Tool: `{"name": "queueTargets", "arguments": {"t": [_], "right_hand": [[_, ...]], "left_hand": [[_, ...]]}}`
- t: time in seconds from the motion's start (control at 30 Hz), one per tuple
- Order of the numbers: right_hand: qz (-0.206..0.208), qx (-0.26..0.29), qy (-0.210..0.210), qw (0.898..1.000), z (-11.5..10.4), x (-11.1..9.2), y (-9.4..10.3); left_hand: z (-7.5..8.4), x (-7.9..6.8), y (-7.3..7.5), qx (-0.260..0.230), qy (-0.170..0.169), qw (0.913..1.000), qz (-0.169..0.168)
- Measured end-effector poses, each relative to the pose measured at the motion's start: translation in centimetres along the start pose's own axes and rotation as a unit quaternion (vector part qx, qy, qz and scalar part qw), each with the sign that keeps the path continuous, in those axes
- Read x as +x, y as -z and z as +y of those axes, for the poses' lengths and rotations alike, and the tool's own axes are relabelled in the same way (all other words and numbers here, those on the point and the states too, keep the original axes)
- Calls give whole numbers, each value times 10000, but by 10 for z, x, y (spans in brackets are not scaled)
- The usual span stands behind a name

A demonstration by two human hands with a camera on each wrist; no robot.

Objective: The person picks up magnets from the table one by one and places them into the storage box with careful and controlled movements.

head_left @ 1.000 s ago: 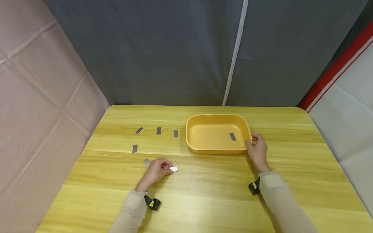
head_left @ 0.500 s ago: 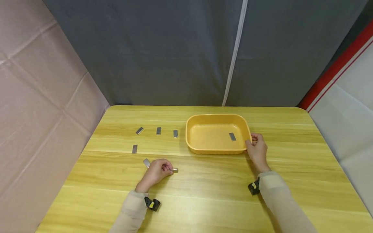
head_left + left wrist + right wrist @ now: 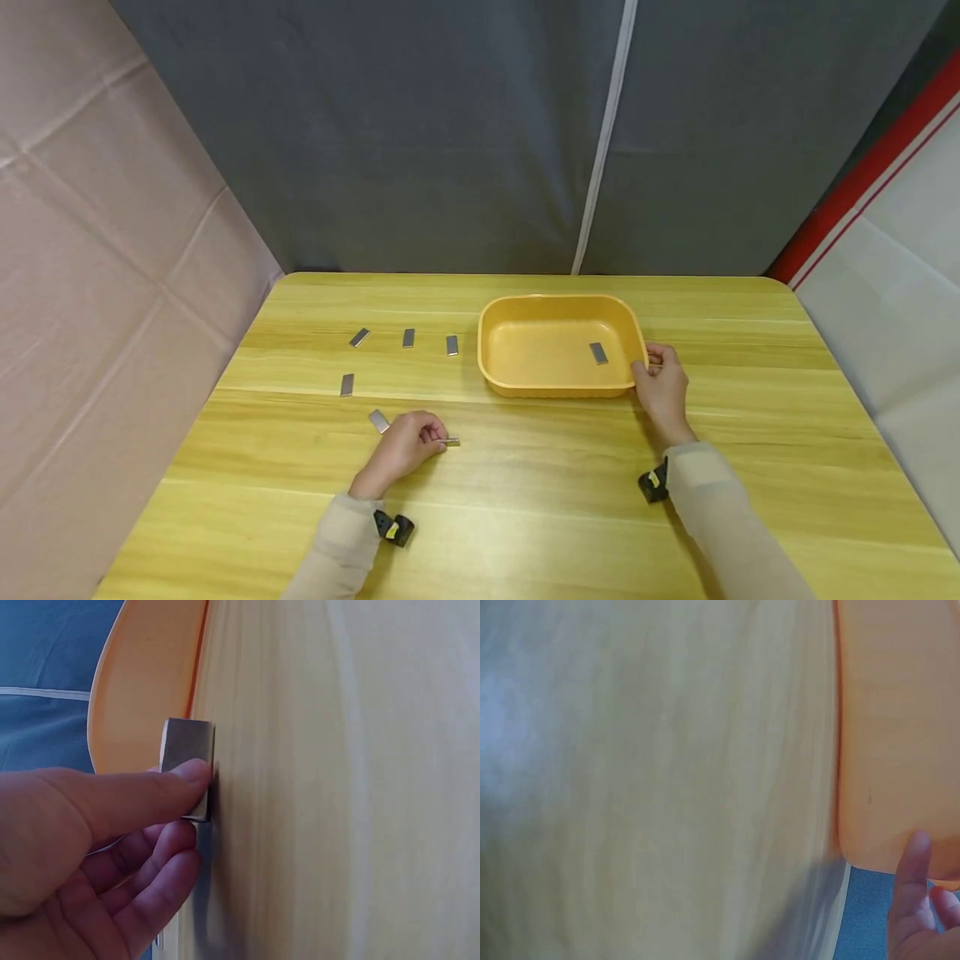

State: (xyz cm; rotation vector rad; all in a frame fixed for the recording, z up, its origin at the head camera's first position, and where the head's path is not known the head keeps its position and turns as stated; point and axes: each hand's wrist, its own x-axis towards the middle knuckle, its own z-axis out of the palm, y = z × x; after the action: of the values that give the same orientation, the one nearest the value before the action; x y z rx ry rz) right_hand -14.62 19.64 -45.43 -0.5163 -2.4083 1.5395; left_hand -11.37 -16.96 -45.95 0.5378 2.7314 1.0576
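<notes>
A small, flat rectangular metal block (image 3: 187,741) is pinched between the thumb and fingers of my left hand (image 3: 403,446), low over the front left of the table. From the head view only the block's narrow side shows. Just left of that hand, a similar block (image 3: 379,421) lies on the wood, apparently close to the knuckles. My right hand (image 3: 663,393) grips the right end of a yellow plastic basin (image 3: 555,390), thumb over the rim and fingers outside. Inside the basin, towards its right, rests one metal block (image 3: 597,353).
More metal blocks lie spread over the table's left half: one at the far left (image 3: 360,337), two nearer the basin (image 3: 408,337) (image 3: 452,345), and one lower down (image 3: 347,384). A grey curtain (image 3: 435,150) hangs behind the wooden table (image 3: 540,500).
The block in my left hand has tilted: its bright broad face showed before, now its thin edge does. The left hand has sunk very slightly. My right hand and the basin stay put.
</notes>
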Motion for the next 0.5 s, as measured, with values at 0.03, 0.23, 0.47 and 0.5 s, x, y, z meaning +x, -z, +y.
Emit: {"name": "queueTargets", "arguments": {"t": [0.03, 0.23, 0.47, 0.5], "right_hand": [[-7, -9, -17, 10000, 0, 0, 0], [-11, -24, -62, 10000, -1, 0, 0], [1, 35, -4, 10000, -1, -1, 0], [-10, 32, -27, 10000, -2, -1, 0]], "left_hand": [[0, 0, -1, -26, -1, 10000, 12], [1, 2, -8, -377, -21, 9992, 152], [6, 3, -14, -697, -57, 9974, 162], [7, 4, -15, -715, -54, 9973, 158]]}}
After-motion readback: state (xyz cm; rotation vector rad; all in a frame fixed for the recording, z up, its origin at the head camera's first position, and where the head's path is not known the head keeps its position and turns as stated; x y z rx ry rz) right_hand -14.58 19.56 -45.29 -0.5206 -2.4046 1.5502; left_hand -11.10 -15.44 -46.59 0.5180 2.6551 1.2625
